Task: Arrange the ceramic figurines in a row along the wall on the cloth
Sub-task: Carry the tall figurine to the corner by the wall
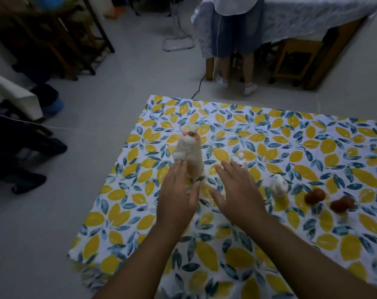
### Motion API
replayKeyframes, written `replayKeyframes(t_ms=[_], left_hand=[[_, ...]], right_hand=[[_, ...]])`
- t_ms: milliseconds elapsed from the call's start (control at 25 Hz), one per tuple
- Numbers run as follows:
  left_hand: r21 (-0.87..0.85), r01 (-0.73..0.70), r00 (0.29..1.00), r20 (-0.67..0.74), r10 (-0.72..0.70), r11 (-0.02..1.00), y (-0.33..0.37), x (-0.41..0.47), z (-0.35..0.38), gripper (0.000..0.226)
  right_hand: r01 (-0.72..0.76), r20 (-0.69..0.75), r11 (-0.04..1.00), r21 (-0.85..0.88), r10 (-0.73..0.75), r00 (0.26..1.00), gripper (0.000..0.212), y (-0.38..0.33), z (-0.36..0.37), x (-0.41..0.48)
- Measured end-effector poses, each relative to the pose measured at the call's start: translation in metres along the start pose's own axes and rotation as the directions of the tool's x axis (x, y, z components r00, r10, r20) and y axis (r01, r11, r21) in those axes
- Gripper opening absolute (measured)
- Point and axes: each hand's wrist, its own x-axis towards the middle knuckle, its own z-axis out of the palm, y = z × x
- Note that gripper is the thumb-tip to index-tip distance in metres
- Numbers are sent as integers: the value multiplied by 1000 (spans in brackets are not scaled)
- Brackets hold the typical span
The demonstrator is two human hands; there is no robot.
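A tall white cat figurine (189, 152) with orange ears stands on the lemon-print cloth (291, 137). My left hand (179, 197) is flat and open just in front of it, fingertips near its base. My right hand (237, 190) hovers open beside it, holding nothing. Just past my right fingertips peeks a tiny white figurine (240, 159), partly hidden. Farther right stand a small white figurine (278, 185) and two brown figurines (314, 195) (343, 203), loosely in a line.
The cloth lies on a pale floor (118, 93). A person's legs (237, 67) stand at a covered table (302, 20) beyond the cloth, with a cable (198, 89) trailing to its edge. Dark furniture (43, 35) and shoes (27, 182) sit at the left.
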Motion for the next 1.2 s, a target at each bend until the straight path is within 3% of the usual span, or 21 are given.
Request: replayKeyframes(t_ms=[80, 160, 280, 440, 600, 880, 1040, 1200], left_hand=[[-95, 88, 996, 30, -86, 992, -22, 23, -14, 72], [-188, 140, 984, 140, -114, 972, -37, 50, -21, 79], [-367, 148, 957, 286, -39, 918, -41, 77, -27, 76], [-481, 140, 954, 301, 12, 866, -51, 86, -30, 74], [-538, 104, 965, 257, 46, 836, -35, 88, -40, 79], [-689, -47, 936, 222, 273, 723, 87, 95, -21, 75], [-729, -88, 852, 298, 430, 679, 187, 91, 37, 72], [-779, 21, 734, 438, 520, 627, 304, 75, 119, 50]], right_hand=[[-45, 27, 997, 66, 44, 999, 78, -26, 7, 31], [-115, 47, 961, 252, 106, 993, 86, -45, 10, 58], [-207, 137, 801, 561, 157, 978, 88, -56, 11, 74], [-238, 155, 715, 657, 181, 971, 93, -57, 14, 70], [-200, 40, 742, 640, 227, 973, 97, -55, -4, 56], [-62, -270, 681, 730, 370, 889, 90, 6, -84, 6], [-87, -360, 663, 744, 507, 783, 86, 84, -130, -47], [-127, -409, 609, 783, 658, 632, 80, 189, -165, -102]])
